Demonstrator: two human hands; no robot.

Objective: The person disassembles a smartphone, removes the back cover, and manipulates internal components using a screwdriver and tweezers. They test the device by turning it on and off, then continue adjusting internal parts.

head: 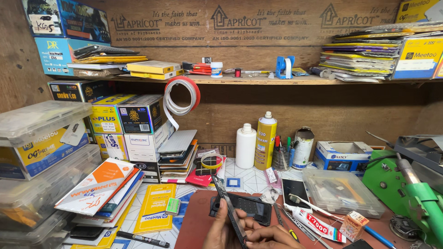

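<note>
Head view of a cluttered repair worktop [249,177] below a plywood shelf [258,80]. Low centre: left hand [220,233] and right hand [272,237] closed together on a thin dark phone screen panel [230,210], held edge-on and tilted, upper end pointing away and slightly left, lower end hidden between the fingers. Left hand curled about the left side of the panel, thumb against its edge; right hand folded over the lower end, fingertips pressed to it. Just behind the panel, flat on a reddish-brown mat [196,221]: a black phone body [251,207]. Right of that, face-up: a white-framed phone [295,191], with a red-and-white adhesive tube [318,226] just in front of it and a clear plastic tray [344,191] beside it. Against the back wall: a white plastic bottle [245,146], a yellow spray can [266,140] touching it, and a jar of pens [280,157]. Left: stacked cartons [134,124], a hanging coil of red-and-white tape [182,97], a pile of orange and yellow packets [104,186]. Far right: a green machine [415,198], partly cut off by the frame.
</note>
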